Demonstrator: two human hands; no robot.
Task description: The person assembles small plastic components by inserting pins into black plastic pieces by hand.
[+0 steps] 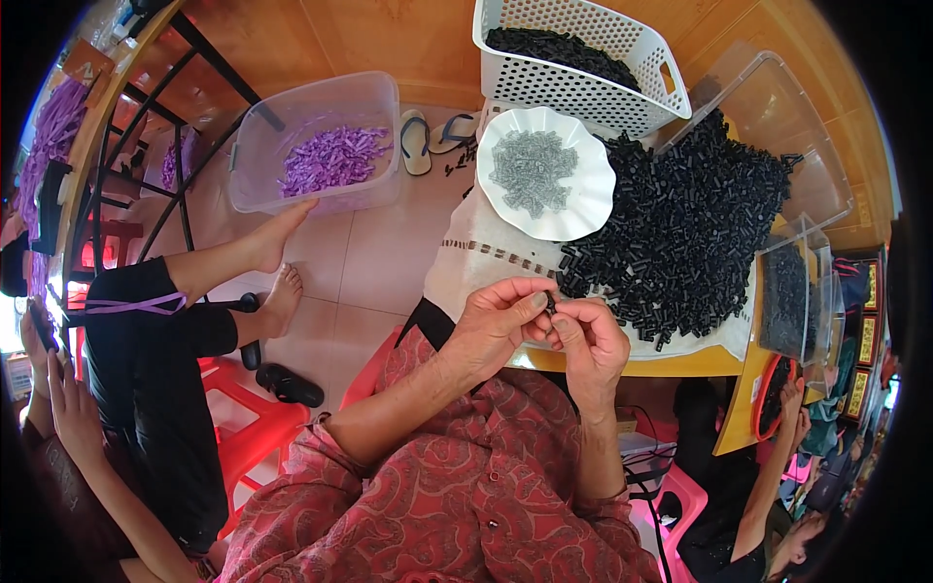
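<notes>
My left hand (498,325) and my right hand (591,342) meet at the near edge of the table, fingertips pinched together. Between them is a small black piece (551,306), mostly hidden by the fingers. Just beyond my right hand spreads a large heap of short black tube-like pieces (680,223) on a white cloth (486,233). A white plate with a wavy rim (493,199) rests at the heap's left side. It holds a mound of tiny clear pieces (533,170).
A white perforated basket (583,97) of black pieces stands at the back. Clear plastic bins (792,291) line the right. On the floor, a clear tub (255,185) holds purple pieces, near sandals (416,143). People sit at left and right; a red stool (258,428) is left.
</notes>
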